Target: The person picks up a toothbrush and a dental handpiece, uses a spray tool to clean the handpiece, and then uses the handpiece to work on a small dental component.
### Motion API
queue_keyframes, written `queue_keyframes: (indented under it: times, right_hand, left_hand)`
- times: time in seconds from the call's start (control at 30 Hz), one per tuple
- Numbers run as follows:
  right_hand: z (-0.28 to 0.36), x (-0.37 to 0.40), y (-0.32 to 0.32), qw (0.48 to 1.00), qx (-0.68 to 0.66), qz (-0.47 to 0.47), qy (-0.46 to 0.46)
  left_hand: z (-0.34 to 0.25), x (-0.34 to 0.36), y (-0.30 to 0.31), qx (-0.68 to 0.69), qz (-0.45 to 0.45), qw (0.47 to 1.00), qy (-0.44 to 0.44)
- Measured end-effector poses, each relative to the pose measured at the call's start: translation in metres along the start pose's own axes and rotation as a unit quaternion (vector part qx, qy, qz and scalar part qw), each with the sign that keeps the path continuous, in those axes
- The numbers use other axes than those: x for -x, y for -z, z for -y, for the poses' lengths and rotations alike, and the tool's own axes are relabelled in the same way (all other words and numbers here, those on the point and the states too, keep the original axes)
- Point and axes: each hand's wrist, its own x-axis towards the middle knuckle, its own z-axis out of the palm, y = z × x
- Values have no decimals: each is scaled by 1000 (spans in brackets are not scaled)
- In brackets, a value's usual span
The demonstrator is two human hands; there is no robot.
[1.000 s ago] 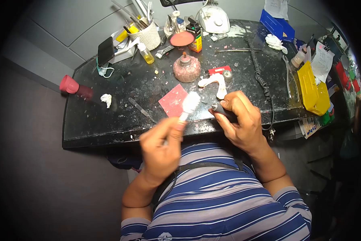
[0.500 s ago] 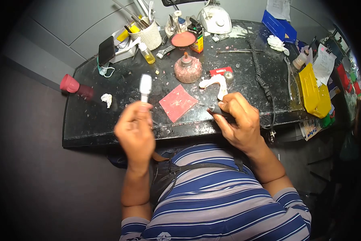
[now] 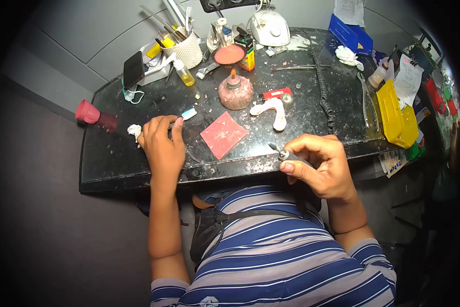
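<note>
My left hand (image 3: 162,146) is down at the left of the black table, its fingers closed around the handle of a toothbrush-like brush (image 3: 189,114) with a pale blue and white head. In my right hand (image 3: 324,166), at the table's front edge, is a dark handpiece (image 3: 286,153) with a dark pointed tip, held between thumb and fingers. A pink square sheet (image 3: 223,135) lies flat between my hands. Behind my right hand rests a curved white arch piece (image 3: 277,111), touching neither hand. Crumpled white tissue (image 3: 134,130) lies beside my left fingers.
A glass burner (image 3: 235,92) with an orange tip stands mid-table, near a red box (image 3: 277,93) and a small metal cup (image 3: 286,100). A pink cup (image 3: 88,111) is at the left edge. Yellow tray (image 3: 393,115) and coiled cord (image 3: 323,92) are at the right.
My left hand has moved left and down onto the table with the brush. My right hand has shifted right and toward me, turning the handpiece away from the pink sheet.
</note>
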Motion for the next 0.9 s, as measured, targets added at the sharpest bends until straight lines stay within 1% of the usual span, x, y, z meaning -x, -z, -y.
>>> queue_keyframes:
  times: [0.03, 0.07, 0.1, 0.17, 0.2, 0.23, 0.3, 0.33, 0.43, 0.47, 0.5, 0.57, 0.6, 0.63, 0.7, 0.73, 0.8, 0.83, 0.9]
  right_hand:
    - [1, 0, 0, 1000, -7, 8, -7]
    - [1, 0, 0, 1000, -14, 16, -14]
    - [0, 0, -1, 1000, -15, 19, -14]
    - [-1, 0, -2, 998, 48, 42, 13]
    - [2, -2, -4, 996, 68, 47, 32]
    - [2, -3, -5, 996, 68, 50, 35]
    - [1, -4, -8, 984, 140, 54, 97]
    - [-1, -4, -9, 983, 144, 52, 106]
    - [-3, -3, -11, 981, 151, 59, 106]
    - [-4, -3, -11, 981, 151, 58, 108]
    - [-4, -3, -11, 980, 157, 59, 110]
    - [-4, -3, -10, 979, 162, 60, 111]
    - [-4, -3, -9, 979, 164, 60, 106]
    - [-4, -3, -9, 979, 165, 59, 101]
    - [-6, -3, -9, 979, 166, 59, 101]
    - [-7, -3, -10, 979, 168, 58, 101]
    - [-7, -4, -11, 978, 172, 59, 101]
    - [-7, -4, -11, 977, 178, 61, 101]
    - [-8, -4, -12, 978, 173, 63, 100]
  left_hand:
    - [-16, 2, 8, 0, 1, 1000, 1]
    - [-33, 4, 17, 140, 10, 990, 3]
    - [-48, 7, 27, 275, 18, 961, 5]
    - [-69, 14, 42, 393, 78, 915, -47]
    - [-78, 13, 50, 412, 106, 900, -90]
    - [-85, 12, 54, 430, 133, 883, -133]
    - [-94, 15, 54, 444, 149, 872, -145]
    - [-96, 15, 52, 459, 161, 863, -140]
    - [-94, 23, 40, 465, 151, 863, -123]
    - [-91, 25, 37, 488, 152, 853, -108]
    - [-93, 26, 38, 488, 152, 853, -109]
    - [-97, 30, 42, 551, 95, 828, 44]
    - [-93, 30, 40, 573, 82, 814, 45]
    - [-88, 28, 39, 571, 77, 816, 37]
    - [-91, 31, 40, 600, 64, 794, 73]
    - [-90, 32, 40, 600, 64, 794, 73]
    - [-87, 35, 39, 539, 104, 835, 29]
    - [-91, 36, 37, 551, 97, 829, 27]
    - [-87, 35, 35, 521, 123, 843, -49]
